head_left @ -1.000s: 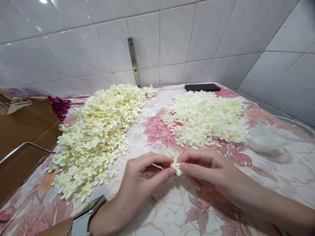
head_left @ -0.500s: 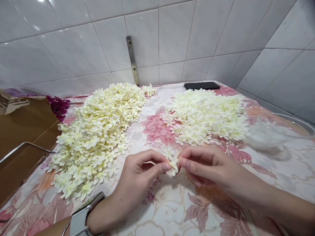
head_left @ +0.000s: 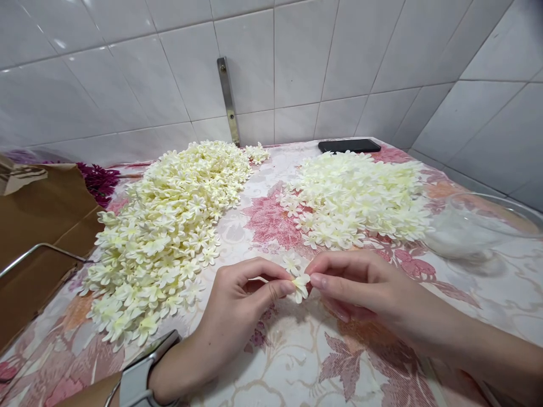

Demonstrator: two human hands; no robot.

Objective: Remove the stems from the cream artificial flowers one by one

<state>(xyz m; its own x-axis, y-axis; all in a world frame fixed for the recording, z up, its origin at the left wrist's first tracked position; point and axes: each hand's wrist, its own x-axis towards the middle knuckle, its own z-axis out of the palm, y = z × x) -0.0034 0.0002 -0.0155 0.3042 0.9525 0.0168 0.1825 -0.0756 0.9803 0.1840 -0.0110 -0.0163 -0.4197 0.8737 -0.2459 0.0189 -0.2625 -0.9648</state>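
Observation:
Between my two hands, low in the middle of the head view, are small white flowers (head_left: 301, 288) with pale yellow centres. My left hand (head_left: 250, 305) pinches one of them between thumb and forefinger. From the other side, the thumb and forefinger of my right hand (head_left: 360, 285) close on the petals' edge. A large heap of cream flowers (head_left: 169, 215) lies beyond and left of my left hand. Past my right hand spreads a second, whiter heap (head_left: 360, 198).
A clear bowl (head_left: 466, 237) with something white inside stands at the right. Behind the whiter heap lies a black phone (head_left: 349, 146). At left are a brown cardboard box (head_left: 46, 226), a metal wire (head_left: 40, 246) and purple flowers (head_left: 99, 183). Tiled walls rise behind the flowered tablecloth (head_left: 297, 373).
The head view has shifted very slightly. Both hands hold nearly the same pose, and the pinched flower faces the camera a little more.

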